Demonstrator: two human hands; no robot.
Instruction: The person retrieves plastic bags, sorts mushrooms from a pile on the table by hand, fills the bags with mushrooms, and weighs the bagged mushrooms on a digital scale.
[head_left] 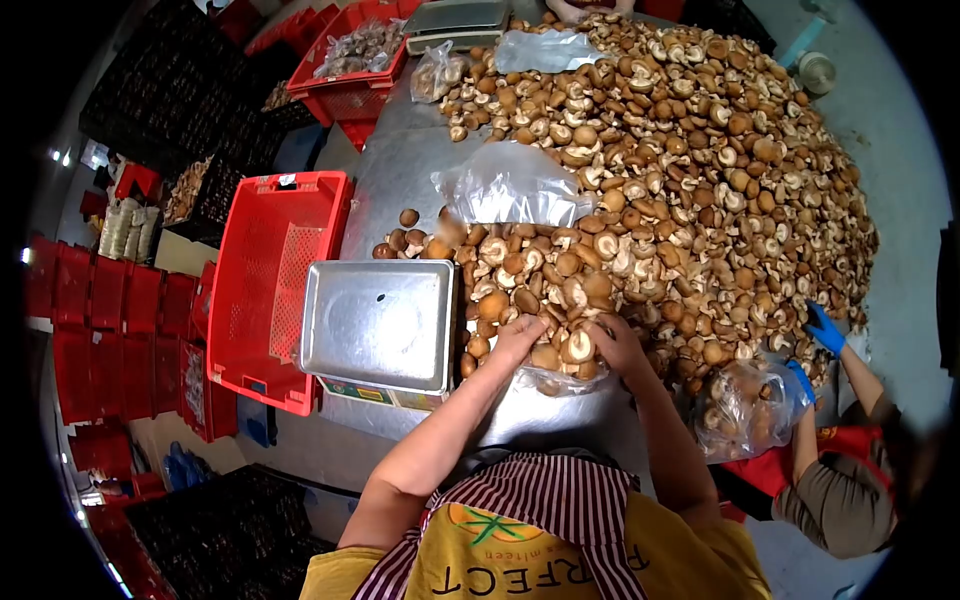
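A clear plastic bag [572,383] lies at the table's near edge, with brown shiitake mushrooms [546,357] at its mouth. My left hand [517,340] is closed at the left side of the bag's mouth, fingertips against the mushrooms. On the other side, my right hand [617,345] is closed at the bag's right edge, beside a mushroom turned gills up. Fingers cover part of the rim. Just beyond both hands spreads a large heap of shiitake mushrooms [690,200]. A metal-topped scale [380,322] stands left of my left hand.
A red crate [232,290] stands left of the scale. Empty-looking plastic bags [515,185] lie on the heap's left side. At right, a co-worker's blue-gloved hand [826,330] reaches to the mushrooms, near a filled bag [745,410]. Another scale [455,20] and red crate [350,95] stand farther back.
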